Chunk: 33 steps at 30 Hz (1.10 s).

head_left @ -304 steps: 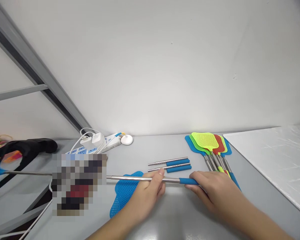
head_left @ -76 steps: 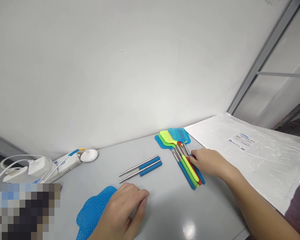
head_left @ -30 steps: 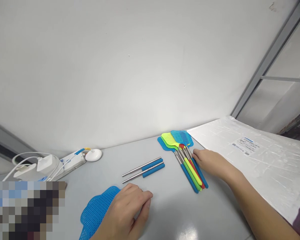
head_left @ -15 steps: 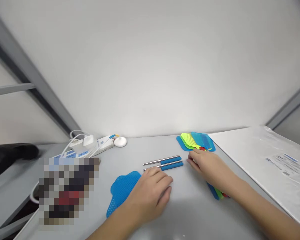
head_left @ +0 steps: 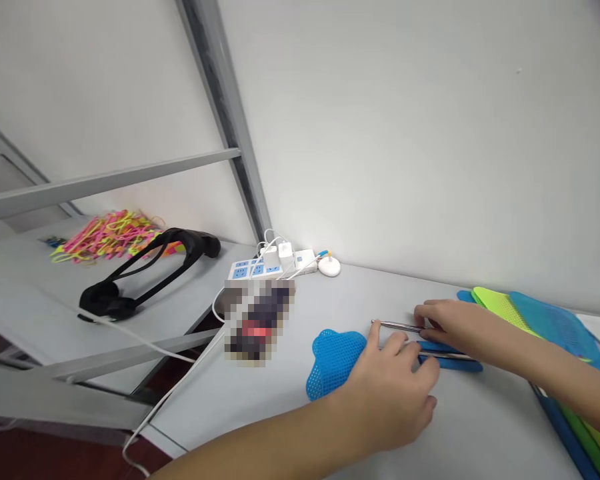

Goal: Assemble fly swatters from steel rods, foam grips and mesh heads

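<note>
My left hand rests low over the table with its fingers spread. Its index fingertip touches the left tip of a thin metal rod. At that rod's other end, my right hand has its thumb and fingers closed on it. Just below lies a second metal rod with a blue handle, partly covered by my fingers. Beside my left hand is a blue mesh fly swatter head, its right edge hidden by that hand. Blue and yellow-green fly swatters lie stacked under and beyond my right forearm.
Left on the table are a power strip with chargers, a round white device and a blurred-out item. Beyond a metal frame lie a black headset-like frame and pink and yellow cords.
The view has swung left, bringing the black frame and the coloured cords in. My right hand has moved from beside the stacked swatters onto the upper rod; my left index finger has reached its tip.
</note>
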Each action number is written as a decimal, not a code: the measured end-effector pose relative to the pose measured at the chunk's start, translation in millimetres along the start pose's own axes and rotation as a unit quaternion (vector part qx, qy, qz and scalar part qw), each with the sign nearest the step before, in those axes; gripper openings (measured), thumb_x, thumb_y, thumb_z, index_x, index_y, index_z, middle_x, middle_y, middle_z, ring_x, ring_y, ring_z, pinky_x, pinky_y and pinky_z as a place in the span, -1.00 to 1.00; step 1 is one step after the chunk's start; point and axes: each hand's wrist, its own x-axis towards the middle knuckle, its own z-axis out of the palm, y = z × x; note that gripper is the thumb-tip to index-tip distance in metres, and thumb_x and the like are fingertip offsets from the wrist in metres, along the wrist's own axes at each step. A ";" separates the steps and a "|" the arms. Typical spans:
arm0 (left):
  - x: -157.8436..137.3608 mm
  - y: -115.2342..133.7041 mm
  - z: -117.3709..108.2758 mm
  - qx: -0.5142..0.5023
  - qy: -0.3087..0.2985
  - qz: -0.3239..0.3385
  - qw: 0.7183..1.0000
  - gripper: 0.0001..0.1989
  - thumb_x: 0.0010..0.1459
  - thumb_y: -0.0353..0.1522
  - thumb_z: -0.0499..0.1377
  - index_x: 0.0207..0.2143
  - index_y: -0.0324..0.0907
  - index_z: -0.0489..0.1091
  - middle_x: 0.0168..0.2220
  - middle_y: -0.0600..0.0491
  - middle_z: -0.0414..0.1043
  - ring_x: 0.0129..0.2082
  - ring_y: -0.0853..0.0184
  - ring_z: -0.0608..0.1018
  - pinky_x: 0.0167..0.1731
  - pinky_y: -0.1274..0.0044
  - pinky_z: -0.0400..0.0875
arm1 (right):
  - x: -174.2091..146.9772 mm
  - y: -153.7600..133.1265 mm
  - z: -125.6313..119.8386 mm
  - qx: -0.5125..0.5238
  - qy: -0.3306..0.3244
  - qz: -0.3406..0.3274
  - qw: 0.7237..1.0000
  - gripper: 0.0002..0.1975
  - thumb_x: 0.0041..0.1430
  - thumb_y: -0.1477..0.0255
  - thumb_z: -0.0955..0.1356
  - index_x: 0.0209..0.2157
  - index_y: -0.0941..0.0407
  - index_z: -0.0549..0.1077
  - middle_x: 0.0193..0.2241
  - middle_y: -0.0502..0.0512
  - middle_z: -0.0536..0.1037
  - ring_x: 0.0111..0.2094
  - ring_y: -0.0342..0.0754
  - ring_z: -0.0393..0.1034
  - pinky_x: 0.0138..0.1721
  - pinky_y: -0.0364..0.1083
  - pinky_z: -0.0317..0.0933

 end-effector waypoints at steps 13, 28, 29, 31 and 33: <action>1.7 -7.5 10.7 0.026 0.011 -0.018 0.999 -0.68 0.30 -0.32 0.04 0.08 -0.19 0.29 -0.13 -0.07 0.44 -0.07 0.15 0.41 0.18 0.01 0.04 | -36.7 6.8 -16.5 0.010 0.132 0.105 0.986 -0.95 0.17 0.39 0.23 -0.29 0.02 0.28 -0.45 0.03 0.52 -0.51 -0.02 0.38 -0.49 -0.08 0.10; 12.4 -12.5 4.0 -0.029 0.048 -0.046 0.997 -0.69 0.33 -0.49 -0.02 0.06 -0.09 0.30 -0.20 0.04 0.48 -0.17 0.26 0.48 0.19 -0.02 0.04 | -132.8 14.9 22.8 0.063 0.330 0.163 0.928 -0.85 0.17 0.45 0.17 -0.31 0.03 0.34 -0.63 -0.03 0.38 -0.61 -0.04 0.28 -0.48 -0.07 0.10; 13.0 -11.5 3.1 -0.035 0.056 -0.044 0.997 -0.70 0.33 -0.48 -0.01 0.06 -0.09 0.30 -0.20 0.05 0.49 -0.18 0.27 0.48 0.18 -0.01 0.06 | -131.0 13.4 22.4 0.060 0.326 0.147 0.932 -0.84 0.17 0.45 0.17 -0.30 0.04 0.35 -0.60 -0.02 0.42 -0.59 -0.05 0.31 -0.46 -0.08 0.10; 13.8 -11.0 2.5 -0.043 0.060 -0.038 0.997 -0.71 0.33 -0.48 0.00 0.05 -0.08 0.31 -0.20 0.07 0.49 -0.19 0.28 0.49 0.18 0.00 0.07 | -127.7 10.2 21.3 0.049 0.313 0.123 0.941 -0.83 0.18 0.47 0.17 -0.30 0.04 0.36 -0.53 0.00 0.49 -0.54 -0.05 0.35 -0.44 -0.09 0.10; 14.2 -12.0 3.7 -0.044 0.050 -0.032 0.997 -0.71 0.33 -0.48 0.00 0.04 -0.08 0.32 -0.21 0.08 0.49 -0.19 0.28 0.48 0.17 -0.01 0.07 | -125.4 7.1 20.4 0.040 0.300 0.106 0.947 -0.82 0.19 0.47 0.17 -0.29 0.06 0.38 -0.49 0.01 0.52 -0.51 -0.06 0.38 -0.44 -0.09 0.09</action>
